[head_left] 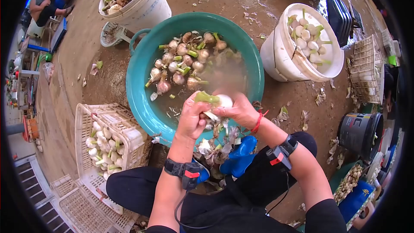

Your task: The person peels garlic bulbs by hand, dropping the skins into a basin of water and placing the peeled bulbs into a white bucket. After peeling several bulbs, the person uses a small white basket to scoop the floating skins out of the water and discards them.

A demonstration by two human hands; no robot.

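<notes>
Over the near side of the teal basin (134, 97), both my hands are closed around one garlic bulb (224, 101). Its white head points right and its green stem points left. My left hand (192, 116) grips the stem side. On the head side is my right hand (238, 111), with a red string at its wrist; its upper fingers are blurred. A pale strip of skin (211, 115) hangs beneath the bulb, between the hands. Several unpeeled garlic bulbs (179, 62) lie in the basin's water. Loose peelings (206, 146) have gathered at the near rim.
A white bucket of unpeeled garlic (144, 11) stands at the upper left. At the right, another white bucket (276, 56) contains peeled bulbs. A crate (129, 125) with white bulbs lies tipped at the left. A person (41, 6) sits far left. Blue boots (239, 157) are below the basin.
</notes>
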